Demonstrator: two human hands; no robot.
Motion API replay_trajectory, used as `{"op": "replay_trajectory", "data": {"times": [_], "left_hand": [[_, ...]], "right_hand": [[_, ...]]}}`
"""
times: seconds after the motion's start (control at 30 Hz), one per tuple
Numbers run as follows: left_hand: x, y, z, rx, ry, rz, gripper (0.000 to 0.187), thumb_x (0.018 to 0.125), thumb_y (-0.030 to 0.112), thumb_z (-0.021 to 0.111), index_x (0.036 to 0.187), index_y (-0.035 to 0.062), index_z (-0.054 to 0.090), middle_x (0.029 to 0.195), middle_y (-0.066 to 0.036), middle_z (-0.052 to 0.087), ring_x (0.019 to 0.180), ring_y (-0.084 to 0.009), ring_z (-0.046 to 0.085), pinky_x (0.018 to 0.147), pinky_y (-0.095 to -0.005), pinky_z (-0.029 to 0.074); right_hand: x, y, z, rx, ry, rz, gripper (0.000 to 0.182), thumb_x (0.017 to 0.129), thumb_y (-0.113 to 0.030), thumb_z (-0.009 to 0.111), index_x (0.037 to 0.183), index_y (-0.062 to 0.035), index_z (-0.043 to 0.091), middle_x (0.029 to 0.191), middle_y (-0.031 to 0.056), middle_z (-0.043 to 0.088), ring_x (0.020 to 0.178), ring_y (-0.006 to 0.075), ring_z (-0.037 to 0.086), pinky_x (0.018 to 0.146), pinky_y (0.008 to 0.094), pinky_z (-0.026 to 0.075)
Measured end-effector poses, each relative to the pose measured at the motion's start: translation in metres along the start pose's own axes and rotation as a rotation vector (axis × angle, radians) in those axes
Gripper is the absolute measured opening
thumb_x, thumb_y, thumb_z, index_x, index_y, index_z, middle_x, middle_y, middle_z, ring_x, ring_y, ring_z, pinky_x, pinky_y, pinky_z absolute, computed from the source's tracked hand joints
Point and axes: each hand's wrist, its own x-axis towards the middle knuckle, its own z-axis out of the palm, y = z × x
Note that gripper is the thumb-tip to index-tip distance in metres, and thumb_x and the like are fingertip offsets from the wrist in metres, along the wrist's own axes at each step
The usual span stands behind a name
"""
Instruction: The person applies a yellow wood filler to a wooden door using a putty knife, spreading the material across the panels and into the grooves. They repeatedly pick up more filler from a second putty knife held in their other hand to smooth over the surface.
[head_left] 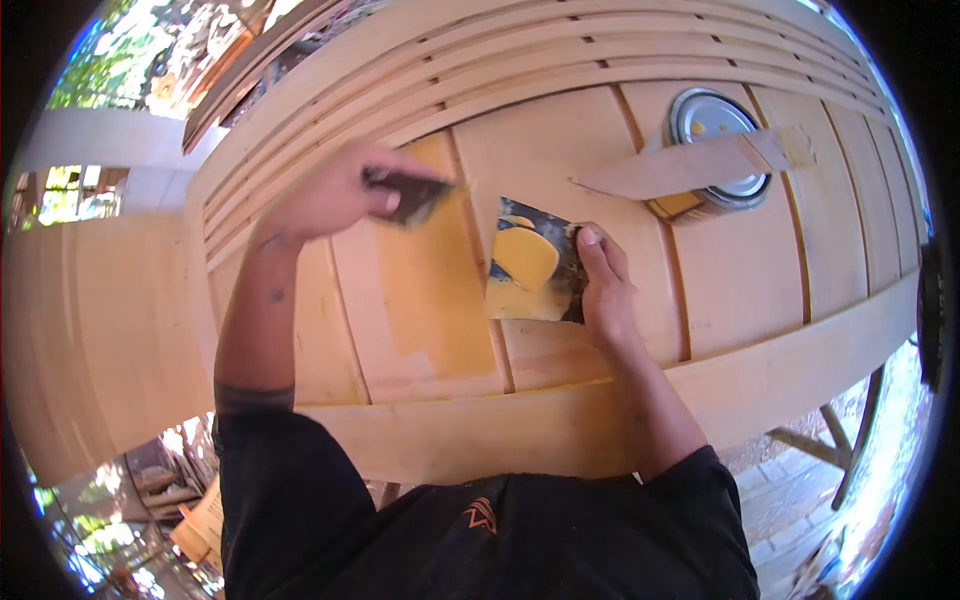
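My left hand (330, 190), slightly blurred, grips a dark flat putty spreader (408, 197) just above a wooden panel (560, 140). A yellow filler coat (435, 300) covers a strip of that panel, below and beside the spreader. In my right hand (607, 285) is a dark, smeared square palette (572, 262), pinched at its right edge with the thumb on top. A thick yellow putty lump (527, 258) rests on the palette. The palette is held over the panel, to the right of the coated strip.
A metal tin (690, 125) stands on the panel at the upper right, with a flat wooden piece (680, 168) lying across its lid. Slatted wood (520, 50) runs along the far side. Grooves divide the panel boards. A wide plank (100, 320) stands at left.
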Motion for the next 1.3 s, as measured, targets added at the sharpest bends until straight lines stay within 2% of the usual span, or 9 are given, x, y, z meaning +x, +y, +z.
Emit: {"op": "replay_trajectory", "data": {"times": [0.07,0.23,0.33,0.47,0.5,0.73,1.1,1.2,1.3], "left_hand": [[-0.018,0.002,-0.007,0.072,-0.253,0.064,0.037,0.07,-0.001,0.064,0.106,0.0016,0.066,0.095,-0.005,0.066,0.084,-0.0118,0.06,0.075,-0.0248,0.049],[-0.029,-0.02,0.006,-0.192,-0.544,-0.139,0.035,0.068,0.01,0.075,0.099,-0.0004,0.063,0.086,0.0,0.063,0.079,-0.0088,0.058,0.072,-0.0241,0.048],[-0.029,-0.042,0.026,-0.158,-0.569,-0.078,0.035,0.066,0.014,0.079,0.092,-0.0035,0.064,0.08,-0.003,0.064,0.074,-0.0087,0.058,0.067,-0.0227,0.046],[-0.029,-0.06,0.029,-0.236,-0.578,-0.228,0.039,0.065,0.018,0.08,0.093,-0.004,0.064,0.079,-0.001,0.063,0.075,-0.0076,0.057,0.067,-0.0231,0.047],[-0.031,-0.062,0.027,-0.19,-0.557,-0.182,0.04,0.064,0.019,0.081,0.092,-0.0038,0.064,0.079,-0.001,0.063,0.074,-0.0073,0.057,0.066,-0.0223,0.047],[-0.05,-0.044,0.015,-0.255,-0.535,-0.194,0.039,0.066,0.016,0.08,0.094,-0.0042,0.064,0.081,-0.002,0.064,0.074,-0.0074,0.058,0.066,-0.0231,0.049],[-0.022,-0.042,0.018,-0.151,-0.553,-0.221,0.037,0.066,0.016,0.078,0.095,-0.0032,0.065,0.083,-0.002,0.064,0.074,-0.007,0.057,0.068,-0.0233,0.048],[-0.027,-0.032,0.005,-0.108,-0.525,-0.233,0.039,0.066,0.016,0.077,0.099,-0.0024,0.065,0.085,-0.001,0.064,0.078,-0.0075,0.057,0.072,-0.0228,0.047],[-0.039,-0.007,-0.01,0.022,-0.349,-0.145,0.034,0.072,0.006,0.069,0.105,-0.0021,0.065,0.089,-0.003,0.065,0.086,-0.0087,0.058,0.078,-0.024,0.047]], "right_hand": [[0.002,0.002,-0.005,0.084,-0.025,0.072,0.031,0.098,-0.029,0.041,0.088,-0.0026,0.054,0.077,-0.0022,0.05,0.072,0.0058,0.043,0.067,0.0213,0.038],[-0.001,-0.003,-0.002,0.295,-0.242,0.249,0.03,0.097,-0.029,0.042,0.091,-0.0028,0.054,0.077,0.0009,0.054,0.068,0.0089,0.052,0.066,0.0251,0.045],[-0.005,-0.005,0.001,0.324,-0.286,0.262,0.029,0.096,-0.029,0.041,0.091,-0.0031,0.053,0.078,0.0033,0.057,0.068,0.0107,0.056,0.065,0.0268,0.048],[-0.005,-0.002,-0.001,0.289,-0.339,0.259,0.032,0.096,-0.032,0.04,0.091,-0.0032,0.053,0.08,0.0049,0.058,0.068,0.0116,0.056,0.065,0.0275,0.049],[-0.005,-0.002,-0.001,0.279,-0.326,0.254,0.032,0.096,-0.032,0.04,0.091,-0.0031,0.053,0.08,0.0052,0.058,0.068,0.0119,0.057,0.065,0.0279,0.049],[-0.004,-0.005,0.0,0.358,-0.319,0.296,0.032,0.096,-0.029,0.039,0.099,-0.0015,0.054,0.088,0.0067,0.06,0.077,0.0127,0.058,0.073,0.0271,0.048],[0.0,0.0,-0.006,0.339,-0.319,0.294,0.032,0.096,-0.031,0.04,0.095,-0.0024,0.054,0.082,0.0059,0.059,0.068,0.0117,0.058,0.065,0.0269,0.049],[0.0,0.0,-0.006,0.361,-0.302,0.292,0.032,0.097,-0.031,0.039,0.095,-0.0028,0.054,0.081,0.0053,0.059,0.067,0.0109,0.056,0.063,0.0264,0.048],[0.0,-0.002,-0.004,0.357,-0.264,0.285,0.031,0.097,-0.03,0.039,0.094,-0.0032,0.054,0.079,0.0047,0.058,0.067,0.0106,0.056,0.063,0.0264,0.048]]}}
